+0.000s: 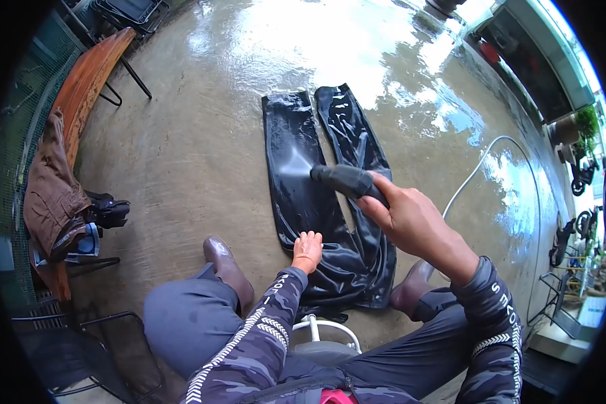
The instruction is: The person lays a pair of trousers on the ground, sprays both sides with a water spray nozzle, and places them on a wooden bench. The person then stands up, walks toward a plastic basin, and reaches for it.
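Note:
Shiny wet black trousers (293, 145) lie spread on the floor in front of me, legs pointing away and the waist end near my boots. My right hand (414, 215) is wrapped around a black spray nozzle (347, 180) above the trousers. A fan of water leaves its tip toward the left trouser leg. My left hand (308, 250) rests at the upper part of that leg, its fingers close together and curled on the creased fabric. The fingertips are hard to make out.
The concrete floor (182, 148) is wet and reflective. A pale hose (491, 145) curves across the right side. To the left stands a wooden bench (91, 87) with a brown jacket (54, 188) on it. My brown boots (227, 266) flank the trousers.

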Action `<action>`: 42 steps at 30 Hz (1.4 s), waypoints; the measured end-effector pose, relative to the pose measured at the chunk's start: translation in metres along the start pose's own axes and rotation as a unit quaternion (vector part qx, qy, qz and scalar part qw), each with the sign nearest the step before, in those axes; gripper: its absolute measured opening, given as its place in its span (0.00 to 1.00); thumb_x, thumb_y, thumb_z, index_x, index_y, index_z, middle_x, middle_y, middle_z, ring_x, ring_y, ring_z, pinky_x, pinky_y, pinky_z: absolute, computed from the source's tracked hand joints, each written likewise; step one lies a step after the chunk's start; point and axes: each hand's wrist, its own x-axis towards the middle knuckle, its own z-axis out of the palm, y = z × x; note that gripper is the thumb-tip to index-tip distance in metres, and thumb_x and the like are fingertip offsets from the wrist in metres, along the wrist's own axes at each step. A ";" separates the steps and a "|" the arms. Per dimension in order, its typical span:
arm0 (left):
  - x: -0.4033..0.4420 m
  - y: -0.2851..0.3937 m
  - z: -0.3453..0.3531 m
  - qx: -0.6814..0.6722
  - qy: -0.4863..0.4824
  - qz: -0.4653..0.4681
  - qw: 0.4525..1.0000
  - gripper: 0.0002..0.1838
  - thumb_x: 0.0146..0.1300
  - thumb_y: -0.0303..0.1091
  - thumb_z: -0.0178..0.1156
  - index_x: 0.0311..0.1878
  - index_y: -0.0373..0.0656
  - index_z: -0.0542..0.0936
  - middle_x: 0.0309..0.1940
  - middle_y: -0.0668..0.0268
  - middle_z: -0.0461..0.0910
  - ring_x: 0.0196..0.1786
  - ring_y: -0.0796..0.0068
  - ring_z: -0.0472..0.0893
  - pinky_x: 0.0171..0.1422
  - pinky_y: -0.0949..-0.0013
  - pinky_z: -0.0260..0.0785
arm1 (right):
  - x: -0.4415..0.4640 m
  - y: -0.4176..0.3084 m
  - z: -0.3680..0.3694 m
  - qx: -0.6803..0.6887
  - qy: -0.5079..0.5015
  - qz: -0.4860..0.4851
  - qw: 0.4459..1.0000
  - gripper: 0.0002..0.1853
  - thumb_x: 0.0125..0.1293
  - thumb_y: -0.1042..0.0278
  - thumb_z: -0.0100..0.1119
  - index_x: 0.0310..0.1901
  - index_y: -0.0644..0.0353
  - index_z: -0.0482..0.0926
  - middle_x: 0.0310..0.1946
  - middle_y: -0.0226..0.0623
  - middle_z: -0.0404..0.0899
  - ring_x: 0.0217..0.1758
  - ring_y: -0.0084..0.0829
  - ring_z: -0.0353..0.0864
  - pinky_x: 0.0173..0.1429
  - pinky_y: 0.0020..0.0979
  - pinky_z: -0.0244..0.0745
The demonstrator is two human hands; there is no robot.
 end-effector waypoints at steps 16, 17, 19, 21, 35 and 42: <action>0.026 0.104 0.009 -0.148 0.013 0.179 0.973 0.19 0.57 0.38 0.68 0.53 0.49 0.81 0.54 0.64 0.78 0.62 0.59 0.74 0.63 0.57 0.69 | -0.099 0.068 -0.085 0.030 0.002 0.207 0.978 0.20 0.73 0.52 0.54 0.53 0.61 0.79 0.20 0.50 0.74 0.24 0.44 0.80 0.35 0.40 0.72; 0.022 0.116 0.016 -0.136 -0.005 0.221 0.966 0.24 0.57 0.39 0.67 0.59 0.50 0.79 0.60 0.62 0.75 0.66 0.59 0.72 0.67 0.56 0.66 | -0.106 0.077 -0.086 0.004 -0.028 0.218 0.975 0.20 0.73 0.52 0.54 0.52 0.61 0.79 0.20 0.51 0.75 0.25 0.47 0.80 0.35 0.40 0.73; 0.011 0.133 0.027 -0.085 -0.050 0.252 0.963 0.30 0.58 0.41 0.66 0.66 0.51 0.75 0.65 0.60 0.71 0.68 0.58 0.70 0.69 0.54 0.65 | -0.114 0.090 -0.086 -0.022 -0.055 0.235 0.970 0.20 0.73 0.52 0.54 0.51 0.61 0.79 0.21 0.51 0.75 0.26 0.50 0.80 0.35 0.41 0.73; 0.000 0.138 0.036 -0.059 -0.153 0.196 0.967 0.29 0.60 0.42 0.65 0.66 0.52 0.75 0.63 0.60 0.72 0.66 0.59 0.72 0.67 0.53 0.66 | -0.119 0.098 -0.081 -0.022 -0.032 0.217 0.975 0.20 0.73 0.51 0.53 0.52 0.61 0.79 0.22 0.53 0.77 0.30 0.56 0.80 0.36 0.43 0.73; 0.024 0.206 0.072 -0.081 -0.147 0.231 0.958 0.33 0.60 0.45 0.68 0.68 0.50 0.74 0.75 0.58 0.62 0.75 0.58 0.63 0.72 0.51 0.61 | -0.145 0.125 -0.094 0.049 0.002 0.225 0.973 0.20 0.72 0.52 0.57 0.56 0.58 0.78 0.27 0.54 0.79 0.30 0.57 0.79 0.37 0.43 0.72; 0.026 0.217 0.064 0.036 -0.278 0.221 0.934 0.39 0.58 0.47 0.67 0.72 0.45 0.68 0.77 0.66 0.61 0.77 0.62 0.59 0.75 0.49 0.52 | -0.142 0.140 -0.083 0.113 0.063 0.243 0.961 0.20 0.72 0.53 0.57 0.56 0.58 0.78 0.26 0.55 0.78 0.31 0.57 0.78 0.37 0.45 0.71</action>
